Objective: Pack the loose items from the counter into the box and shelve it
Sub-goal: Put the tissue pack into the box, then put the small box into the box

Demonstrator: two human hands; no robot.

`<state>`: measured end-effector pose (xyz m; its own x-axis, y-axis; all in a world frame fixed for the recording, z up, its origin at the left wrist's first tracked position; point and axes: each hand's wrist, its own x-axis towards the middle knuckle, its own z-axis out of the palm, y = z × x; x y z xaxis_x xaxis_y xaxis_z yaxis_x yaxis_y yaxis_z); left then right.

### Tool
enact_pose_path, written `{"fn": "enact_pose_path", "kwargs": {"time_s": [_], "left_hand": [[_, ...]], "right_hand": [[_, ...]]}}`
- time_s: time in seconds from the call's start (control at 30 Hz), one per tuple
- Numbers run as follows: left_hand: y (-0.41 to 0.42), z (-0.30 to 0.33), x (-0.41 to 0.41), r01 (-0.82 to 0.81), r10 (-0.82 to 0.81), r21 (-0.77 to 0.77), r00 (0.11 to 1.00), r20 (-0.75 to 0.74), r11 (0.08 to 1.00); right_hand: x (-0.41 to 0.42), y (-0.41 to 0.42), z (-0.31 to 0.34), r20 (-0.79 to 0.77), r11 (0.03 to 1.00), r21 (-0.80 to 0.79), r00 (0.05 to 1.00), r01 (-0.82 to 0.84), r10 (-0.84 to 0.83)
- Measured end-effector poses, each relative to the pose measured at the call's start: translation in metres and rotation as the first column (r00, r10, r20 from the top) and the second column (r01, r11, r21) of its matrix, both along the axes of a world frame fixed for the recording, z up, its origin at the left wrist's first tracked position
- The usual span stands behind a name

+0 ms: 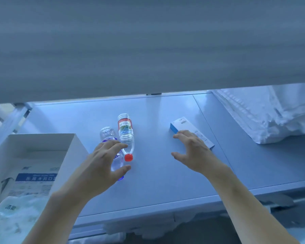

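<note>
Two clear water bottles lie side by side on the grey counter (165, 173). One has a red cap and red label (125, 132); the other has a purple cap and label (108, 133). My left hand (102, 162) hovers over the purple-capped bottle with fingers spread around it, not closed. A flat blue and white carton (185, 126) lies to the right. My right hand (192, 152) is spread above its near end, holding nothing. An open white cardboard box (42, 140) stands at the left with packets inside.
A shelf board (148, 50) hangs over the back of the counter and fills the upper view. A white crumpled plastic bag (271, 117) sits at the far right. A soft white packet (16, 213) rests at the box's near end.
</note>
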<state>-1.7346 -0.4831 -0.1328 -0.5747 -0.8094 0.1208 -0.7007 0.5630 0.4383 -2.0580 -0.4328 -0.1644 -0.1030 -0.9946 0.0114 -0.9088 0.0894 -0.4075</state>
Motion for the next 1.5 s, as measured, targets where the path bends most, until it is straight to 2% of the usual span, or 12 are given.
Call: {"fn": "enact_pose_path", "kwargs": {"time_s": [0.23,0.33,0.5,0.63,0.83,1.03,1.27,1.5], "left_hand": [[0.015,-0.016,-0.030,-0.042,0.042,0.025,0.999,0.000,0.999],[0.022,-0.021,-0.038,-0.049,0.049,0.036,0.999,0.001,0.998],[0.030,-0.022,-0.051,-0.060,0.059,0.053,0.998,0.009,0.997],[0.031,-0.020,-0.053,-0.058,0.057,0.050,0.998,0.020,0.997],[0.025,-0.013,-0.054,-0.050,0.050,0.004,0.999,0.000,0.999],[0.017,-0.004,-0.037,-0.068,0.066,-0.045,0.997,-0.035,0.997],[0.004,0.019,0.022,-0.083,0.079,-0.181,0.996,-0.031,0.980],[-0.013,0.034,0.105,-0.103,0.097,-0.262,0.995,-0.036,0.959]], "right_hand": [[-0.068,-0.013,-0.046,-0.146,0.973,0.131,0.975,0.188,-0.168],[-0.079,-0.018,-0.062,-0.139,0.952,0.171,0.963,0.253,-0.231],[-0.082,-0.023,-0.077,-0.076,0.936,0.115,0.942,0.334,-0.327],[-0.077,-0.021,-0.075,-0.063,0.952,0.032,0.951,0.305,-0.303],[-0.051,-0.019,-0.041,-0.044,0.984,-0.135,0.992,0.115,-0.121],[-0.007,-0.015,0.000,0.008,0.986,-0.140,0.995,-0.093,0.095],[0.072,-0.016,0.037,0.077,0.937,-0.151,0.941,-0.315,0.329],[0.166,-0.032,0.064,0.039,0.861,-0.189,0.873,-0.472,0.487]]}}
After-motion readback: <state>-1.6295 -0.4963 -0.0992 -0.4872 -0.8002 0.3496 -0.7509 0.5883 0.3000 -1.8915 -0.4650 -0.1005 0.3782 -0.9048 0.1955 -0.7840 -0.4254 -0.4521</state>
